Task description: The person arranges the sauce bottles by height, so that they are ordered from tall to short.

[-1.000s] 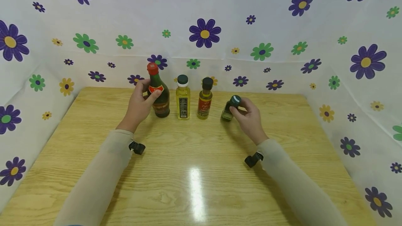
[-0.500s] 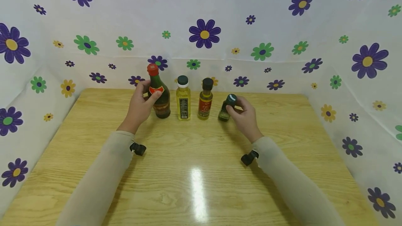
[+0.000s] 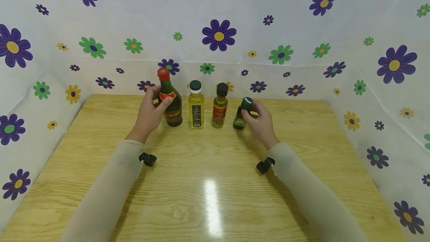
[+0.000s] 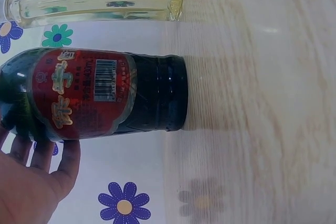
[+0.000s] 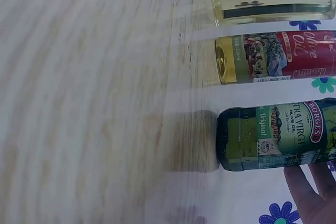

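Note:
A tall dark green glass bottle (image 3: 173,111) with a red cap stands at the left of a row. My left hand (image 3: 149,113) grips it around the shoulder, thumb in front; its red label (image 4: 84,93) shows in the left wrist view. At the row's right end, my right hand (image 3: 263,124) holds a small dark green olive oil bottle (image 3: 239,122) by its upper part, with the thumb near the cap. The right wrist view shows its "Borges" label (image 5: 291,132). The bottle is upright, its base at the table. Some fingers of both hands are hidden behind the bottles.
Between the hands stand a clear bottle of pale yellow oil (image 3: 196,111) with a dark cap and a red-labelled olive oil bottle (image 3: 219,113). Small gaps separate them. The wooden table (image 3: 168,189) ends at a flower-printed cloth (image 3: 235,6) behind.
My right hand has moved slightly left with the small olive oil bottle, which has gone from tilted to upright. My left hand and the tall bottle stay in place.

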The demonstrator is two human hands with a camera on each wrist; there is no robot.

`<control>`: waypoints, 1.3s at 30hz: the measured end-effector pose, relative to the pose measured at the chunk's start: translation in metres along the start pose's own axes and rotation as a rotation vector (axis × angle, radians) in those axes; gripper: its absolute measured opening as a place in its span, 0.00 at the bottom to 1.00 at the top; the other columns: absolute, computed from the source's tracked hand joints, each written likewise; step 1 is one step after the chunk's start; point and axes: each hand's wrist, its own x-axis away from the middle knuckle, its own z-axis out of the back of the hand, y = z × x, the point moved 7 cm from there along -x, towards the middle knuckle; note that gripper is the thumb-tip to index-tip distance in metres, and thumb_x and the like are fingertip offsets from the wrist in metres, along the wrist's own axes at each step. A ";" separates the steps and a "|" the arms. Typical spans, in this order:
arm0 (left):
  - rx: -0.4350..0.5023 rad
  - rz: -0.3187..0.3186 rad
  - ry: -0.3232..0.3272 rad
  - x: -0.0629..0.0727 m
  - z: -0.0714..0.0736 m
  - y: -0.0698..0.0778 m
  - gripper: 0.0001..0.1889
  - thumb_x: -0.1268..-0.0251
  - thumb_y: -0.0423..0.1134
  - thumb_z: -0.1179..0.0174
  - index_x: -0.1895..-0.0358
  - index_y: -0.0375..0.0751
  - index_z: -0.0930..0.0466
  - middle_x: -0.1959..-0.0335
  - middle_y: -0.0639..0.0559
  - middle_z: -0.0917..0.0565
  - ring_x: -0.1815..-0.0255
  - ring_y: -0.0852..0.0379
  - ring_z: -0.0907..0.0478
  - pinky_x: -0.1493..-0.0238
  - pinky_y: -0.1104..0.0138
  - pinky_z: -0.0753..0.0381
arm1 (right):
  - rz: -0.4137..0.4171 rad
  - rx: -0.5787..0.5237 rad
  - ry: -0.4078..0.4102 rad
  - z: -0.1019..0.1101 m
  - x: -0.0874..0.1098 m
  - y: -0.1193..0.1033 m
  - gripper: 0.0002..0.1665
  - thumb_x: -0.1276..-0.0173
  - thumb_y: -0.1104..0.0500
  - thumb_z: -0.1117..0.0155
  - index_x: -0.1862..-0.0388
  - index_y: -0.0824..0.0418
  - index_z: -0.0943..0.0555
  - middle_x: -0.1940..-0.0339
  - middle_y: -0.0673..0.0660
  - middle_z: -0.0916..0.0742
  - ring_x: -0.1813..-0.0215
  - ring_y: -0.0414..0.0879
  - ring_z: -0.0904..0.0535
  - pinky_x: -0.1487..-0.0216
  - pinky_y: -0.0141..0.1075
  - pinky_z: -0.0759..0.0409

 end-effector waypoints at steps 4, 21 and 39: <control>-0.008 -0.001 -0.003 0.000 0.000 0.002 0.33 0.24 0.54 0.40 0.25 0.41 0.39 0.29 0.41 0.29 0.26 0.44 0.33 0.25 0.44 0.34 | -0.002 -0.007 -0.007 -0.002 -0.005 0.002 0.21 0.25 0.61 0.34 0.37 0.64 0.21 0.43 0.64 0.14 0.40 0.55 0.19 0.39 0.46 0.17; 0.001 0.003 -0.010 -0.006 -0.001 -0.005 0.36 0.26 0.59 0.40 0.25 0.42 0.39 0.29 0.43 0.29 0.26 0.45 0.33 0.24 0.45 0.34 | -0.038 -0.022 -0.088 -0.007 -0.012 0.008 0.21 0.23 0.58 0.36 0.36 0.64 0.22 0.40 0.64 0.16 0.34 0.57 0.21 0.32 0.51 0.22; 0.007 0.033 -0.013 -0.012 -0.001 -0.004 0.35 0.26 0.57 0.39 0.25 0.45 0.39 0.28 0.45 0.29 0.26 0.47 0.33 0.24 0.45 0.34 | -0.060 -0.014 -0.165 -0.004 -0.018 0.005 0.36 0.22 0.56 0.37 0.20 0.60 0.39 0.33 0.65 0.20 0.30 0.57 0.25 0.27 0.50 0.27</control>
